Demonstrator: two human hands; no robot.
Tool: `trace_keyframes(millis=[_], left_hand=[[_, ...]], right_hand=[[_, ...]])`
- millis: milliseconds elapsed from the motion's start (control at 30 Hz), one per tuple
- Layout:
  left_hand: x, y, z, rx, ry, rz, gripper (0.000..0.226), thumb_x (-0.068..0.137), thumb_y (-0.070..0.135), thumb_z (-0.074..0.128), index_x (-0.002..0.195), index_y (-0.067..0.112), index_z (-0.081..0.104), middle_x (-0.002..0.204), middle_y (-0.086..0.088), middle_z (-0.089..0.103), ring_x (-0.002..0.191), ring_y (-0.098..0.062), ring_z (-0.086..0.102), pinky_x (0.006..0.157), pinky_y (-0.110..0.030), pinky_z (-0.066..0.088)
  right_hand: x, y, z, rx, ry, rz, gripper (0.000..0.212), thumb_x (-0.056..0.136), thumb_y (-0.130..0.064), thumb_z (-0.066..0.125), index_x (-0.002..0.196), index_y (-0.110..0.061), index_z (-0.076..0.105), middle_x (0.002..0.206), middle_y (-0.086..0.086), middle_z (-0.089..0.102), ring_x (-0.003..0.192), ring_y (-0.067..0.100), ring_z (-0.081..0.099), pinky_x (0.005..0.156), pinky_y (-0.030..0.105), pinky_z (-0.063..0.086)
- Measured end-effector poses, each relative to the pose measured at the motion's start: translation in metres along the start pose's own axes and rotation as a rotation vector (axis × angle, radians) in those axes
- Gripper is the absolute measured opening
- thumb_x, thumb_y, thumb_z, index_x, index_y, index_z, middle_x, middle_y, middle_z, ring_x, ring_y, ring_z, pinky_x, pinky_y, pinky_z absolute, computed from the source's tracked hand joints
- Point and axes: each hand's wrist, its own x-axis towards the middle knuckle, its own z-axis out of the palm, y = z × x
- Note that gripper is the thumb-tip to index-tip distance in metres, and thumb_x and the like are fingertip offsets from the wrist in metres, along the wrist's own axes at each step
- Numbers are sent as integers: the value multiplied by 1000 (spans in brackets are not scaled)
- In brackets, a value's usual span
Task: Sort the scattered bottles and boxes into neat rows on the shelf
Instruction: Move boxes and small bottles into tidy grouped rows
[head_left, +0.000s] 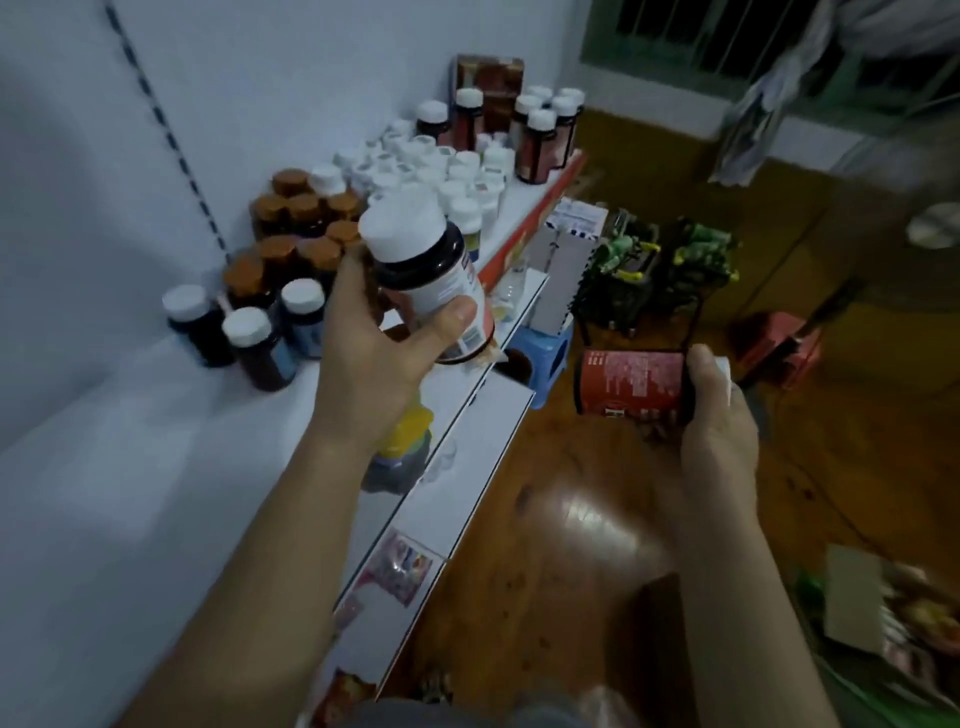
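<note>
Two bottles held.
Left hand (374, 358) grips white-capped bottle (426, 275) at shelf (130, 441) front edge, brown-capped bottles (301, 228) behind; right hand (717, 410) grips red bottle (631, 382).

Dark bottle (431, 275) tilted, red bottle (631, 382) sideways

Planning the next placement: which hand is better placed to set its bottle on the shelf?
Likely left. The left hand holds its white-capped bottle over the shelf; the right hand holds a red-labelled bottle sideways out over the floor.
</note>
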Motion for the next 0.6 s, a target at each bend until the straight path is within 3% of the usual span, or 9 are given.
trace_keyframes(millis=[200, 333, 433, 500, 600], left_hand=[[88, -66, 60, 26, 28, -77, 70, 78, 32, 81, 140, 19, 52, 132, 2, 66, 122, -15, 64, 91, -24, 55], [158, -106, 100, 48, 179, -48, 56, 78, 29, 80, 129, 30, 58, 123, 9, 71, 114, -13, 68, 91, -26, 56], [214, -120, 129, 71, 269, -43, 50, 80, 29, 79, 125, 35, 58, 115, 11, 72, 102, -8, 71, 81, -23, 58], [247, -129, 142, 101, 317, -26, 56, 82, 26, 79, 131, 28, 52, 121, 7, 69, 112, -15, 69, 89, -28, 57], [288, -139, 151, 137, 379, -23, 70, 81, 24, 78, 140, 19, 41, 131, -2, 63, 119, -20, 66, 93, -31, 56]], right_hand=[[156, 5, 21, -13, -26, 33, 35, 100, -48, 57, 112, -15, 64, 99, 1, 70, 91, 18, 69, 74, 30, 58], [282, 9, 48, -25, 85, 25, 41, 96, -50, 62, 116, -14, 63, 92, -2, 67, 73, 3, 68, 51, 16, 51], [368, -9, 74, -18, -25, 30, 45, 95, -50, 65, 118, -11, 64, 94, 2, 69, 70, 1, 69, 49, 15, 49], [414, -27, 94, -37, -121, 10, 44, 93, -53, 67, 114, -14, 67, 95, 4, 71, 79, 11, 71, 54, 18, 52], [466, -51, 128, -43, -328, -89, 34, 88, -53, 69, 99, -21, 71, 90, 2, 74, 79, 11, 72, 60, 20, 56]])
